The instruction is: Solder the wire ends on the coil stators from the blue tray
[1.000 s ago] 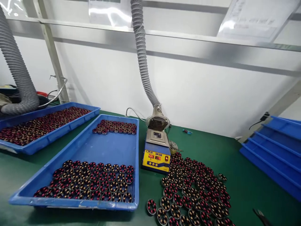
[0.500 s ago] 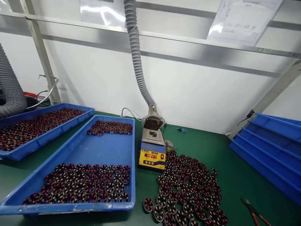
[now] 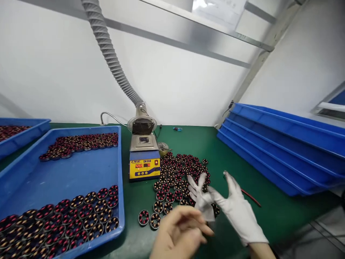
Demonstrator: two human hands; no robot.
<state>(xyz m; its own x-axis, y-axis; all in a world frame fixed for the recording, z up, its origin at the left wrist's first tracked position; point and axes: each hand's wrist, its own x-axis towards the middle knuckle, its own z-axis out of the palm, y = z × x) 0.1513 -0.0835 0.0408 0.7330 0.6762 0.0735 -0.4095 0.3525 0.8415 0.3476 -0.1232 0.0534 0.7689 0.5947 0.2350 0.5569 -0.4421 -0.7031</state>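
My left hand point(image 3: 182, 232), bare, is at the bottom middle with its fingers loosely bent and apart; I see nothing in it. My right hand point(image 3: 239, 212) wears a white glove, its thumb and index finger spread wide. A loose white glove point(image 3: 203, 201) is between the hands, close to the right thumb; whether they touch is unclear. Behind it spreads a pile of round black-rimmed parts point(image 3: 175, 176) with red and tan inner pieces. Pliers with a red handle point(image 3: 251, 198) lie beside my right hand, partly hidden by it.
A blue tray point(image 3: 88, 165) at left holds rows of similar parts. The yellow-and-blue heater with digits point(image 3: 145, 167) stands under a ducted hood point(image 3: 141, 124). At right is a stack of blue trays point(image 3: 280, 151). Another filled tray point(image 3: 32, 124) is at far left.
The view has turned to the right, shifting the table and trays leftward. Both hands and the loose white glove have come into view over the parts and the pliers.
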